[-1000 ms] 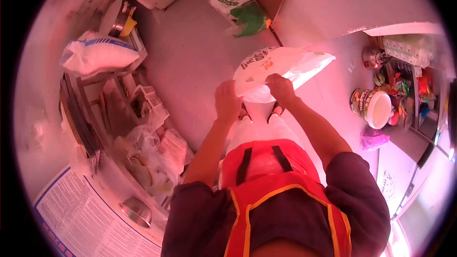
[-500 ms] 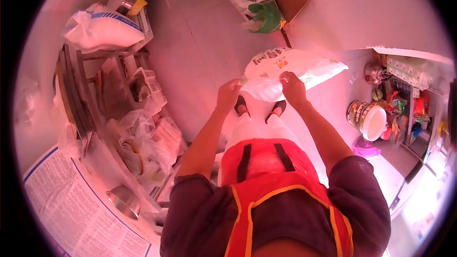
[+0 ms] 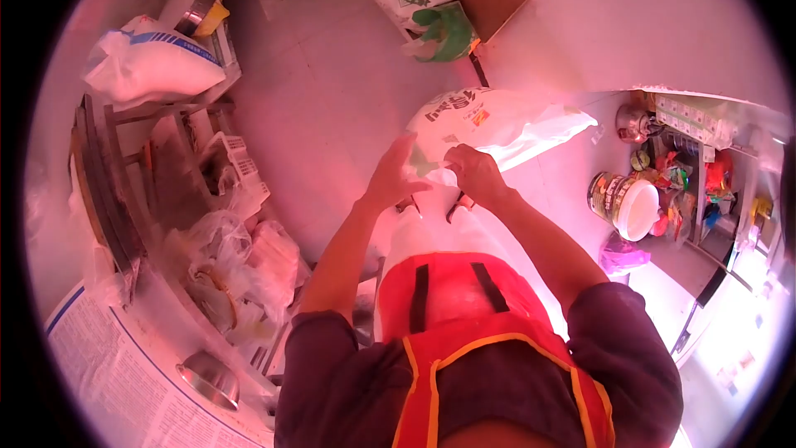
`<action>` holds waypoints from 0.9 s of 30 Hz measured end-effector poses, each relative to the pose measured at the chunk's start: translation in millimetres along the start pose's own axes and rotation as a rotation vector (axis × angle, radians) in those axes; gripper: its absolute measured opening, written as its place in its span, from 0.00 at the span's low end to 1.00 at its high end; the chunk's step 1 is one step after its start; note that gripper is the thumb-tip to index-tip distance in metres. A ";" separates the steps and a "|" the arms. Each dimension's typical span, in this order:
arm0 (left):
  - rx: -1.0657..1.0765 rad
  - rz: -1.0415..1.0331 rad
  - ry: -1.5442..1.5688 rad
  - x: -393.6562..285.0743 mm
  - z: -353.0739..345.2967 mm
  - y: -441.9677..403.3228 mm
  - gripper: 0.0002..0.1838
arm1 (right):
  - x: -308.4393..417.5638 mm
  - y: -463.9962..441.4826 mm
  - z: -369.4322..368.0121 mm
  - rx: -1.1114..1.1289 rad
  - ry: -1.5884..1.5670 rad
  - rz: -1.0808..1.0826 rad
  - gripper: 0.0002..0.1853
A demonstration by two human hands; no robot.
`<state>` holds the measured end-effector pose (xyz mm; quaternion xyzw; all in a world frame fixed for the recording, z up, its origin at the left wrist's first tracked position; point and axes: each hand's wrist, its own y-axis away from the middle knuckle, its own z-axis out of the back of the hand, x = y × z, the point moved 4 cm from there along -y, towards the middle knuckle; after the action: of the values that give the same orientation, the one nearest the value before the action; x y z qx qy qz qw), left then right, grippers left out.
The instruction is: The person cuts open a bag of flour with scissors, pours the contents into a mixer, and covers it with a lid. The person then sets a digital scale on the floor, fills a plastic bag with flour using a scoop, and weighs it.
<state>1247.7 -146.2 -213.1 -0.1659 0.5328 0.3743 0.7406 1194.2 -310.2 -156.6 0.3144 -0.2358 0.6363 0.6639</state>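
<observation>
Two hands on one job. Right hand pinched shut on the near edge of a white printed bag; left hand loosely curved alongside, grip unclear. Bag lies beyond the red apron, bulging; handling looks unfinished, opening not discernible. Farther right, a tub.

The white bag is a glossy, flexible sack located at 12 o'clock from the wearer's body. Its surface is rounded and bulging at 11 o'clock, where dark printed characters appear, with a small orange mark beside them. The bag tapers to a flattened, creased, brightly lit end at 3 o'clock. A pale green patch shows at the 8 o'clock edge. Contents are hidden.
</observation>
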 end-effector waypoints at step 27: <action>-0.476 0.613 0.599 32.4 -103.8 -45.2 0.26 | -95.8 -3.9 31.0 -0.021 0.223 -0.113 0.07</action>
<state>1216.6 -230.9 -288.8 -0.2666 0.6463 0.6223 0.3522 1193.2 -399.1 -203.9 0.2474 -0.1488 0.6264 0.7241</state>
